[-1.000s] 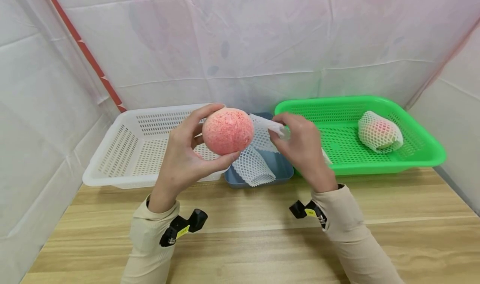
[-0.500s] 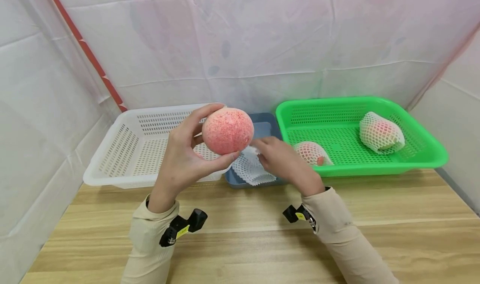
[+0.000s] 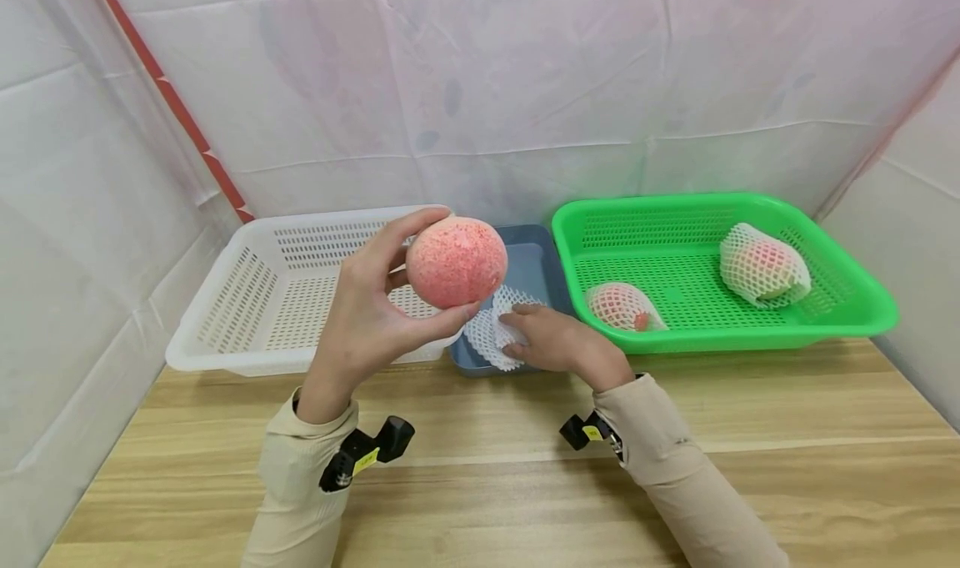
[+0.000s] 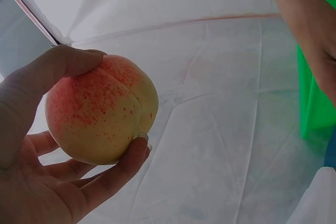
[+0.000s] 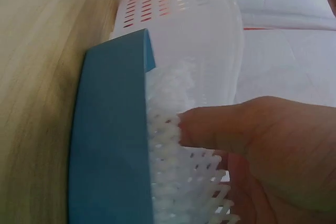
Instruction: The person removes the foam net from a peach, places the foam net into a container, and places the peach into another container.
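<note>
My left hand point(image 3: 367, 301) holds a pink-red peach point(image 3: 457, 263) in the air, fingers over the top and thumb beneath it in the head view. In the left wrist view the peach point(image 4: 102, 108) shows a yellow lower side and a crease. Low in the blue-grey tray point(image 3: 536, 259), my right hand point(image 3: 558, 339) pinches a white foam net sleeve point(image 3: 510, 301) between thumb and fingers. Another foam net point(image 3: 483, 343) lies against it there. The right wrist view has the thumb against the foam net point(image 5: 168, 182), just inside the tray wall point(image 5: 110, 135); the other fingers are partly hidden.
A white perforated basket point(image 3: 217, 334) stands to the left of the tray. At its right, a green basket point(image 3: 750, 339) contains two net-wrapped peaches, one near the front left point(image 3: 618, 305) and one at the right point(image 3: 765, 263). A wooden table point(image 3: 465, 485) bears everything; white sheeting hangs behind.
My right hand has come down and left with the raised foam net, into the tray, uncovering the wrapped peach at the green basket's front left. The left hand and its peach stay almost still.
</note>
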